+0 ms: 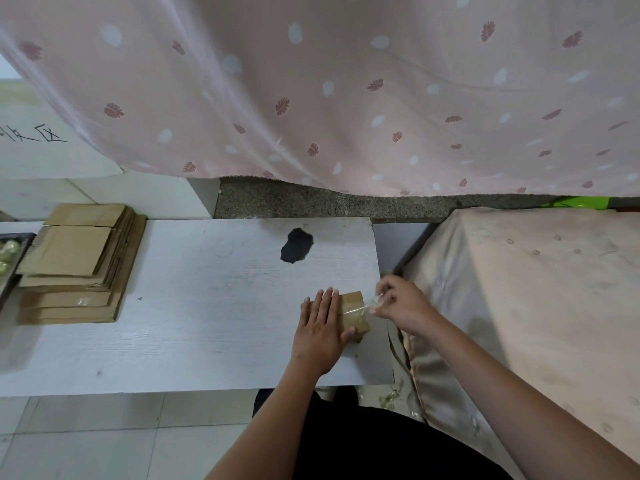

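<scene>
Head view: the left hand (320, 327) lies flat with 4 straight fingers spread over the top of a small brown cardboard box (353, 315), thumb against its near edge, pressing it down. The right hand (401, 303), just beside the box's right end, pinches a strip of clear, glossy tape (363, 307) between thumb and fingertips. The tape stretches taut from the box top to that hand, running left to right. The box is matte and squarish, standing near the right edge of a white, wood-grained table (173, 323); its long axis cannot be told, since the left hand covers part of it. Farther back, the tabletop has 1 dark, rough patch (296, 245). At the table's left end sits a stack of flattened cardboard sheets (79, 265). A beige satin cloth (519, 289) lies to the right, and a pink leaf-print curtain (346, 81) hangs behind.
</scene>
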Tool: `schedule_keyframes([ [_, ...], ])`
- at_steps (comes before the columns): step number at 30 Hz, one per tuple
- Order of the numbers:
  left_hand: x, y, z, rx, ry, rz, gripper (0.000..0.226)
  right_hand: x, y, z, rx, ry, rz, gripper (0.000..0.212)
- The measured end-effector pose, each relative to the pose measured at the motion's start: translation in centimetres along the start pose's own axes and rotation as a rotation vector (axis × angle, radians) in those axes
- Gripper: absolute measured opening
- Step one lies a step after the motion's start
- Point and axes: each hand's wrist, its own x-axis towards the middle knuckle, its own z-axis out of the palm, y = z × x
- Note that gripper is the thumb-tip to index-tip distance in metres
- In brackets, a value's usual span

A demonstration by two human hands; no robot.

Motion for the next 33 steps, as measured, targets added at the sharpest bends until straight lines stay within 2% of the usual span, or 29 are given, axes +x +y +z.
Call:
schedule_keyframes([
  [2,0.0,0.0,0.1,0.0,0.001,-0.002,0.086,-0.1,0.0,0.2,0.052,-0.04,0.026,0.033],
  [7,0.0,-0.1,0.3,-0.001,0.004,0.001,0.084,0.1,0.4,0.5,0.104,-0.086,0.075,0.006],
  [11,0.1,-0.1,0.3,-0.004,0.004,0.003,0.085,0.4,0.3,0.7,0.149,-0.181,0.136,0.019],
  [13,0.1,-0.1,0.2,0.002,-0.002,0.005,0.086,0.4,0.2,0.9,0.136,-0.192,0.137,0.015],
  [15,0.1,-0.1,0.1,0.012,-0.01,0.007,0.086,0.2,-0.1,1.1,0.061,-0.128,0.088,0.008],
  [17,0.0,-0.1,0.0,0.014,-0.013,0.006,0.086,0.3,-0.4,1.4,-0.111,-0.034,0.001,0.011],
  [20,0.0,0.0,-0.2,0.002,-0.015,0.004,0.087,0.5,-0.8,1.9,-0.267,-0.004,-0.105,0.008],
  [27,0.1,0.0,-0.3,-0.007,-0.039,-0.007,0.087,0.6,-1.1,3.6,-0.261,0.052,-0.364,0.025],
  [33,0.1,0.0,-0.3,-0.005,-0.04,-0.005,0.091,0.8,-0.3,4.1,-0.257,0.052,-0.332,0.027],
])
